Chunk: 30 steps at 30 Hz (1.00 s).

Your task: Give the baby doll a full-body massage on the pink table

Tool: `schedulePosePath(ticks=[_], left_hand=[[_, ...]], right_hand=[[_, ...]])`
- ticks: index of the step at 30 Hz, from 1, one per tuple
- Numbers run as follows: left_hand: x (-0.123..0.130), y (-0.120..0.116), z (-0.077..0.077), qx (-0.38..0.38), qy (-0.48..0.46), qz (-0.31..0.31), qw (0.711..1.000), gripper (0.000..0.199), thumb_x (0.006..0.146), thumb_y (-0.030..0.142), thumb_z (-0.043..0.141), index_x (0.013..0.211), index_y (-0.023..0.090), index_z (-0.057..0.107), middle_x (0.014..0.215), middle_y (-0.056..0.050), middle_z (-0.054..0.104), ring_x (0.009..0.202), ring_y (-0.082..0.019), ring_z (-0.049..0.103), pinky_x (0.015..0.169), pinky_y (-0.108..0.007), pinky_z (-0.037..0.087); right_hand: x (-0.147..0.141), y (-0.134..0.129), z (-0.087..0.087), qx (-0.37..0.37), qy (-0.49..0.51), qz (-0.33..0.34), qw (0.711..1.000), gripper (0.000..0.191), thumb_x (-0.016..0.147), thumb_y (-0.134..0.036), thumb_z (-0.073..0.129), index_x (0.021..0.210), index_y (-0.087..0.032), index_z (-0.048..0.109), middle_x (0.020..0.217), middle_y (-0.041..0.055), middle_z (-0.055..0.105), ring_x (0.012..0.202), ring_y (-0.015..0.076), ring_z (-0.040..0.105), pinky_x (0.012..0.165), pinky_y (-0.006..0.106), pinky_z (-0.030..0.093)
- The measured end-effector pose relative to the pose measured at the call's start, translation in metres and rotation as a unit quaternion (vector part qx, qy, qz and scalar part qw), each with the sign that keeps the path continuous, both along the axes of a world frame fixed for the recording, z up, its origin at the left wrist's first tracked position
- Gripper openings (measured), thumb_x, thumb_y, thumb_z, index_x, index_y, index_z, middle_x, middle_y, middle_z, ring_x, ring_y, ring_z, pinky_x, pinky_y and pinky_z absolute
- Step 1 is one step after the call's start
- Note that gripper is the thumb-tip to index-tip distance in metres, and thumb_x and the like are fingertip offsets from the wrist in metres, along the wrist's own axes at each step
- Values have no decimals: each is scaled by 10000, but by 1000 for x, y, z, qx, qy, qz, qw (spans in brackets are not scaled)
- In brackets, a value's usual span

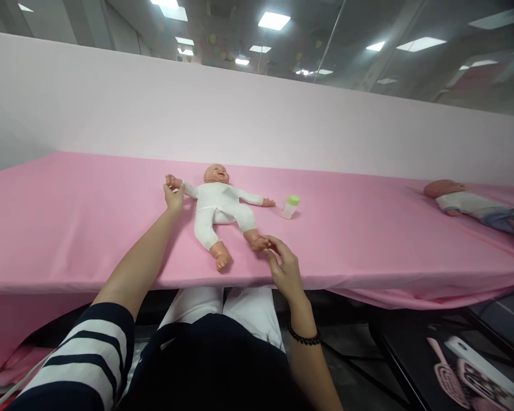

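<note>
A baby doll (220,202) in a white outfit lies face up on the pink cloth, its head toward the wall and its limbs spread. My left hand (174,197) has its fingers closed on the doll's hand at the left. My right hand (285,265) pinches the toes of the doll's foot that lies nearer the right. The doll's other foot rests on the cloth, untouched. A small bottle (290,208) with a green cap stands just beyond the doll's outstretched hand on the right.
The pink-covered table (111,228) meets a white wall (240,120) at the back. Another doll (475,206) lies at the far right. Below the table at the lower right, a black chair (405,348) holds a pink brush (449,379) and a white object.
</note>
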<state>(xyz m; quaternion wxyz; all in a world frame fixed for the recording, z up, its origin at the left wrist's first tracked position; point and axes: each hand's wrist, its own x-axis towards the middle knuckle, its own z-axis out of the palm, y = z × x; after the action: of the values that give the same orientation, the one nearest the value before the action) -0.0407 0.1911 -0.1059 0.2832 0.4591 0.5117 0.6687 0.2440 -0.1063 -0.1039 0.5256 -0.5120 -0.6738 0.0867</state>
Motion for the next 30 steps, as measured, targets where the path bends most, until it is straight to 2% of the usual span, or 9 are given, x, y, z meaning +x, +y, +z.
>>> schedulePosePath(ticks=[3, 7, 9, 11, 14, 18, 22, 25, 30], left_hand=[[-7, 4, 1, -21, -24, 28, 999, 302, 906, 223, 602, 1169, 206, 455, 1122, -112, 593, 1038, -237, 633, 852, -380, 553], [6, -15, 4, 50, 78, -5, 996, 298, 902, 237, 606, 1179, 188, 507, 1150, -124, 618, 1071, -262, 619, 936, -419, 517], [17, -28, 7, 134, 217, -58, 965, 305, 903, 235, 590, 1202, 188, 550, 1202, -128, 626, 1120, -277, 593, 994, -440, 483], [25, -38, 9, 201, 361, -112, 904, 316, 914, 227, 559, 1227, 197, 590, 1246, -124, 629, 1181, -297, 552, 1049, -461, 438], [28, -45, 9, 223, 449, -137, 855, 336, 932, 222, 518, 1254, 209, 612, 1288, -113, 627, 1216, -310, 516, 1070, -472, 411], [21, -36, 4, 194, 367, -86, 906, 351, 931, 254, 542, 1277, 197, 564, 1257, -131, 626, 1172, -302, 545, 1034, -474, 442], [11, -14, -5, 72, 123, -12, 990, 370, 911, 267, 592, 1258, 193, 485, 1216, -144, 601, 1118, -270, 599, 996, -440, 484], [-2, 4, -10, -44, -12, 45, 998, 384, 931, 279, 556, 1274, 178, 416, 1182, -172, 573, 1106, -277, 615, 973, -460, 500], [-20, 18, -20, -93, -64, 65, 991, 437, 926, 314, 516, 1306, 159, 364, 1136, -197, 567, 1083, -315, 631, 903, -496, 537]], right_hand=[[-4, -2, -4, -2, -25, 15, 1000, 284, 1004, -232, 445, 1250, -230, 586, 1215, 83, 659, 1115, 220, 628, 978, 399, 534], [-28, 22, 22, 39, -52, 37, 997, 294, 1007, -213, 411, 1242, -231, 587, 1220, 85, 653, 1137, 223, 617, 985, 396, 526], [-43, 42, 37, 38, -63, 56, 996, 291, 1004, -213, 415, 1234, -232, 593, 1225, 83, 654, 1146, 225, 615, 981, 393, 524], [-57, 61, 47, 32, -73, 72, 994, 306, 997, -199, 410, 1238, -230, 597, 1242, 80, 650, 1161, 227, 608, 987, 396, 519], [-71, 81, 52, 27, -75, 75, 994, 335, 981, -171, 397, 1240, -225, 602, 1264, 79, 641, 1169, 229, 602, 999, 404, 513], [-65, 73, 47, 38, -35, 62, 997, 294, 996, -216, 432, 1242, -219, 593, 1248, 87, 646, 1155, 226, 607, 1010, 410, 508], [-33, 36, 24, 29, 19, 39, 999, 270, 1002, -331, 512, 1239, -235, 598, 1243, 89, 653, 1145, 227, 620, 1019, 416, 509], [-10, 11, -3, -14, 62, 25, 998, 315, 990, -370, 541, 1267, -228, 584, 1270, 103, 644, 1158, 237, 628, 1016, 433, 521], [-1, -3, -27, -32, 23, 11, 999, 264, 978, -358, 543, 1191, -222, 619, 1187, 101, 672, 1086, 239, 653, 961, 424, 553]])
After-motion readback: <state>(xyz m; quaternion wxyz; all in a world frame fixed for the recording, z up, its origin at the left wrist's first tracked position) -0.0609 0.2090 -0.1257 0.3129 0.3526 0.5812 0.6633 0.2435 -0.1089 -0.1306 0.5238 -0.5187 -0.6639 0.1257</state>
